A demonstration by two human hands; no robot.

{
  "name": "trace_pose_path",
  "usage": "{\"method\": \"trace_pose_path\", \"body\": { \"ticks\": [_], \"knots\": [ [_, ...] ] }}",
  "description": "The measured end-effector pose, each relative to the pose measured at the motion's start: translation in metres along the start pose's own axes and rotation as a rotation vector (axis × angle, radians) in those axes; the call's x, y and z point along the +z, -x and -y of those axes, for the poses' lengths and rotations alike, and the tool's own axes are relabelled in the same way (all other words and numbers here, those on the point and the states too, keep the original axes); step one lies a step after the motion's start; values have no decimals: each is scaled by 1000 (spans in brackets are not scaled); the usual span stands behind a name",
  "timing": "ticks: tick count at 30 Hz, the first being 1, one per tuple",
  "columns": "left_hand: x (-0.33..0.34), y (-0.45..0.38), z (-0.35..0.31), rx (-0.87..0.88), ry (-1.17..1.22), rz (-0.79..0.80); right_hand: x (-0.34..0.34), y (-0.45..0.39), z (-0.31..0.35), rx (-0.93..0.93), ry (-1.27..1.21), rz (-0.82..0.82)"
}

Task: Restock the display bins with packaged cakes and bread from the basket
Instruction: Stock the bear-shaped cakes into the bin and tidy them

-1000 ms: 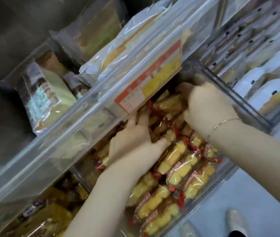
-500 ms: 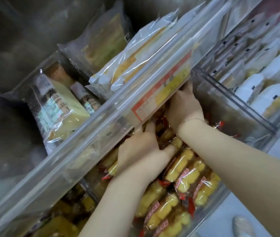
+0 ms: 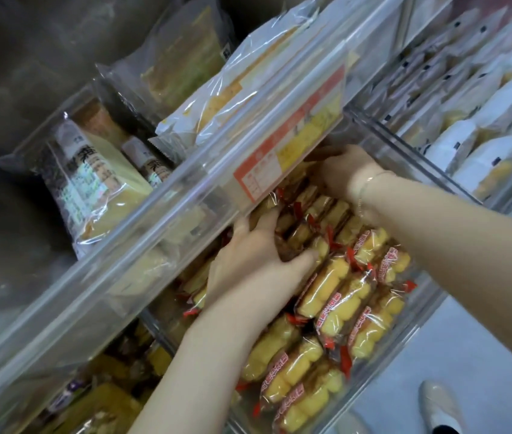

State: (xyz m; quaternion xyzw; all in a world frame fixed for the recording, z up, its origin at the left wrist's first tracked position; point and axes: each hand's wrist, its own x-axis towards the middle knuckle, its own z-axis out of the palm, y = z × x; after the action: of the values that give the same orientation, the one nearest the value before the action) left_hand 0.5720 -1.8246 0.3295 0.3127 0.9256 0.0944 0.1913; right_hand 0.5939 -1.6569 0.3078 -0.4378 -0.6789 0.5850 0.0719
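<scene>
— Hands first: how many, and what are they doing?

— Two. Left hand [image 3: 248, 255] lies on the packaged cakes [image 3: 336, 308] in the clear display bin [image 3: 430, 308], thumb spread out to the side and fingers reaching forward over the wrappers, under the red and yellow price tag [image 3: 289, 136]; whether the fingertips curl round a pack, I cannot tell. Right hand [image 3: 347, 167] is deeper in the bin, just behind that tag, its fingers hidden, so its grip cannot be told either. One thin bracelet [image 3: 365, 186] sits on the right wrist.

— And the cakes, counted?

— Roughly a dozen packs show clearly in front of the tag, in about three rows; more lie under the hands and blur together, so no exact count.

— How do they look?

— Each is a lumpy golden-yellow cake in clear wrap with red printing and red crimped ends, packed side by side and filling the bin nearly to its front wall.

— Anything else around the tag?

— Above it, an upper clear bin [image 3: 154, 214] holds several larger flat bagged breads [image 3: 98, 180]. To the tag's right, a bin of white-wrapped packs [image 3: 473, 126]. Two pale shoes [image 3: 439, 405] show on the floor, well below.
</scene>
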Motion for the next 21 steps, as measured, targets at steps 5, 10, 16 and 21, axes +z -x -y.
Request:
{"method": "trace_pose_path", "body": {
  "ticks": [5,10,16,21],
  "knots": [
    [-5,45,-14,-56,296,-83,-45,52,-12,3,-9,255],
    [-9,35,-48,-318,1250,312,-62,118,-21,63,-341,524],
    [2,32,-73,-137,1452,210,-73,128,-36,171,-583,210],
    [2,38,-75,-76,1088,168,-75,123,-36,226,-980,161]
  ]
}}
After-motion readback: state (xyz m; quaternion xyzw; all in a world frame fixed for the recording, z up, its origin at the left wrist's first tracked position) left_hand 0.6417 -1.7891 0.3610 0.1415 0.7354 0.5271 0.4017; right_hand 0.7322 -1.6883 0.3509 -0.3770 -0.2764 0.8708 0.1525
